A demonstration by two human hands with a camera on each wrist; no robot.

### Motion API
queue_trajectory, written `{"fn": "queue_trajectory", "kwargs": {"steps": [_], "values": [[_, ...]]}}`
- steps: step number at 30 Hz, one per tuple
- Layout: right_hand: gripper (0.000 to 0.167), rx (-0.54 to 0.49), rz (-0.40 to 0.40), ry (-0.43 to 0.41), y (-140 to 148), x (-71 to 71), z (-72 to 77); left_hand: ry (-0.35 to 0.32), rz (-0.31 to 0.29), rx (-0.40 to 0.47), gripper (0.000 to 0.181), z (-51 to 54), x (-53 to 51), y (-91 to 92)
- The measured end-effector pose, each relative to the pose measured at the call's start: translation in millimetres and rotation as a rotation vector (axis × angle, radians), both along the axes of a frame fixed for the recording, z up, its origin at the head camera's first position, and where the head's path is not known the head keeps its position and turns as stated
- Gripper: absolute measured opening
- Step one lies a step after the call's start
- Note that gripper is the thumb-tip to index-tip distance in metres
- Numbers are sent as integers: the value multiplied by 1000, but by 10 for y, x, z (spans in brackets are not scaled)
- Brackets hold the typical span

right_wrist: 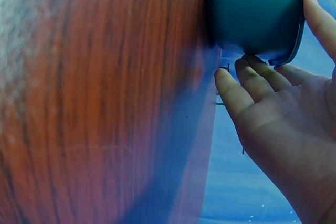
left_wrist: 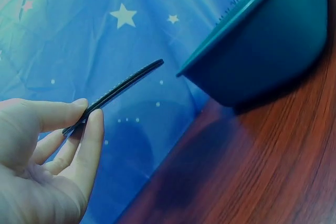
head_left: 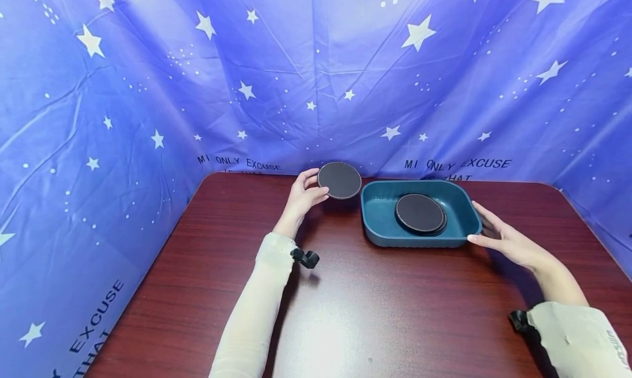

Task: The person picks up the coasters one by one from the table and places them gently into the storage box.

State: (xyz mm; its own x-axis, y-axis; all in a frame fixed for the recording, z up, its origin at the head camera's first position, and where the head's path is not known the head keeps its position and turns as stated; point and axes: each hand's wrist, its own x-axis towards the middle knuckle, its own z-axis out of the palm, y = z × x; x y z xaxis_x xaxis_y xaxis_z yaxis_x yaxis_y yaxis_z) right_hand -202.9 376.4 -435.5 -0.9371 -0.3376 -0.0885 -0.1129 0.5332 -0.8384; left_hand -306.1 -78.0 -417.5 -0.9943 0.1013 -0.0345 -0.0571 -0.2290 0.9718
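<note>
My left hand [head_left: 302, 201] pinches a round black coaster [head_left: 339, 180] by its left edge, thumb on one face and fingers on the other. The left wrist view shows this coaster [left_wrist: 126, 85] edge-on, thin and tilted, apart from the teal bin. Left of centre in the head view's bin [head_left: 390, 241], or near its middle, lies another black coaster [head_left: 419, 212], with a dark rim showing beneath it. At the bin's right end is my right hand [head_left: 508, 243], thumb at the front corner. Its fingers [right_wrist: 233, 92] lie fairly straight along the end wall.
A dark red wood-grain table [head_left: 340, 290] carries the bin near its back edge. Behind and to the left hangs a blue curtain [head_left: 276, 65] with white stars and lettering. Black wrist mounts [head_left: 306, 258] stick out from both sleeves.
</note>
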Motion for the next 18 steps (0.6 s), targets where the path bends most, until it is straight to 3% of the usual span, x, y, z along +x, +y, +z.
{"fn": "queue_trajectory", "kwargs": {"steps": [9, 18], "values": [[84, -13, 8, 20, 4, -2, 3, 9, -50, 5, 62, 79, 60, 168], [84, -30, 14, 24, -6, 7, 0, 26, -120, 0, 63, 76, 107, 406]]}}
